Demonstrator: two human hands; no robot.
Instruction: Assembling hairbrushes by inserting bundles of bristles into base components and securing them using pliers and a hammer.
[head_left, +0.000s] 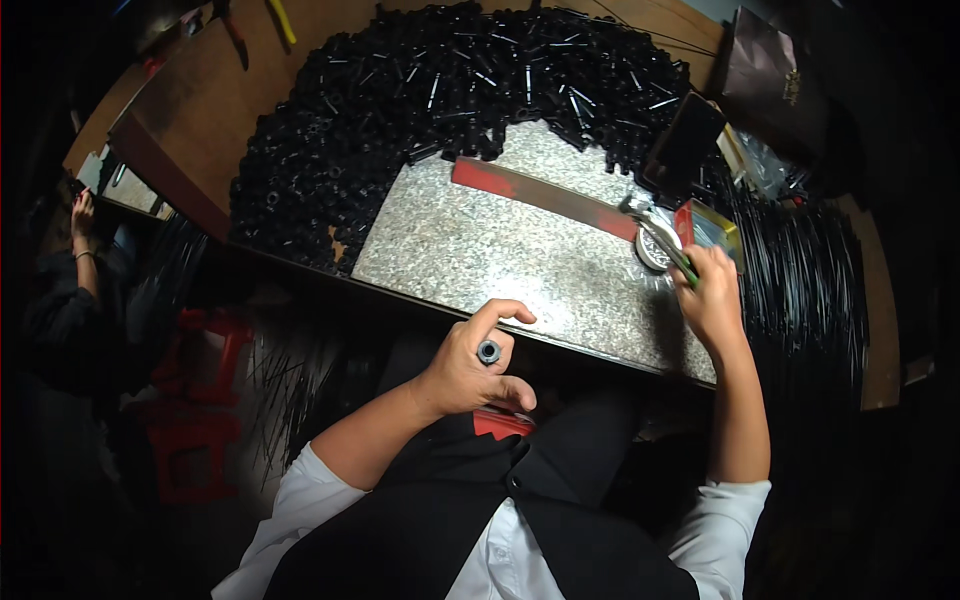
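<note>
My left hand [455, 368] is in front of the bench's near edge, its curled fingers around a short dark tube [488, 352] whose hollow end faces up. The thumb and index finger of that hand stand apart. At the right of the bench, my right hand [713, 303] grips pliers [672, 243] by their green handles, jaws pointing away to the left. Under the pliers sits a small round tin [650, 256] with a pale, shiny inside, partly hidden by the tool. A long flat red-and-brown bar [545, 198] lies across the speckled worktop [480, 250], its right end near the tin.
Black tubular parts [330, 130] are heaped along the back and left. A yellow-and-red box [715, 232], bundled thin black rods [800, 280], a dark phone-like slab [685, 140] and a dark bag [775, 85] stand right. At far left another person's hand [82, 212] shows above red stools [205, 350].
</note>
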